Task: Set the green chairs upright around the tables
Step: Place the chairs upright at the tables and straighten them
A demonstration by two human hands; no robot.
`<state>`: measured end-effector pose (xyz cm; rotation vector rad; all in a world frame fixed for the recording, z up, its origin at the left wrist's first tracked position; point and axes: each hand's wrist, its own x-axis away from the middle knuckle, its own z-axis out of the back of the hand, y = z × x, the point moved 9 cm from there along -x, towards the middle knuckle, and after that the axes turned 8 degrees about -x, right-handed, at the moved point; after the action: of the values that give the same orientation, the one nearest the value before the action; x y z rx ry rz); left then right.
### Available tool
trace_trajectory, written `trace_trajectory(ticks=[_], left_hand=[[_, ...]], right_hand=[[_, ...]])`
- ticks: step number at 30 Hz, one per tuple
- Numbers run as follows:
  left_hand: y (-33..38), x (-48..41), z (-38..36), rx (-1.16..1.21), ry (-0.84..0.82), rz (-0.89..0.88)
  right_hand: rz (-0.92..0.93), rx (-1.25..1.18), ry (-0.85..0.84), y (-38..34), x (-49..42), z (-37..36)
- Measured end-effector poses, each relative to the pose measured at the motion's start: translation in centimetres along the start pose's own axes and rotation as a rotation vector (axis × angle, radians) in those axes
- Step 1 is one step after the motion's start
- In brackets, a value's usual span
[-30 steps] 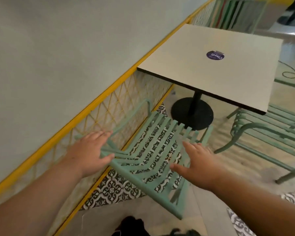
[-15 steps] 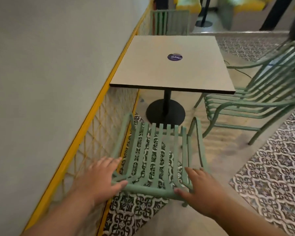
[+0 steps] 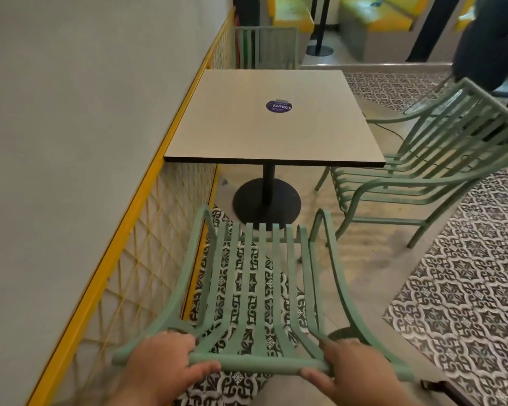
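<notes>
Square worktop dead ahead, green chair upright just in front of it; looks like stiff slatted metal, likely light, best taken by the top rail, and there each grip is clenched, left hand and right hand

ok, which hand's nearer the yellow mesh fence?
Left. The left hand grips the green chair's top rail at the end beside the yellow mesh fence; the right hand grips the opposite end, farther away.
</notes>
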<state>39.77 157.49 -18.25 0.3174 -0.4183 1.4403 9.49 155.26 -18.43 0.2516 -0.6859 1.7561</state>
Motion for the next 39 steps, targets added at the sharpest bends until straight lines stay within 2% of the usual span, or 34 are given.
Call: trace_trajectory(ticks=[9, 19, 39], left_hand=[[-0.4, -1.1, 1.1, -0.04, 0.136, 0.002], [-1.0, -3.7, 2.4, -0.08, 0.208, 0.009], [-2.1, -9.6, 5.1, -0.09, 0.222, 0.021]], right_hand=[[0.014, 0.104, 0.115, 0.4, -1.3, 0.9], [-0.003, 0.132, 0.116, 0.7, -3.4, 2.2], [-0.001, 0.137, 0.093, 1.3, -9.0, 5.6]])
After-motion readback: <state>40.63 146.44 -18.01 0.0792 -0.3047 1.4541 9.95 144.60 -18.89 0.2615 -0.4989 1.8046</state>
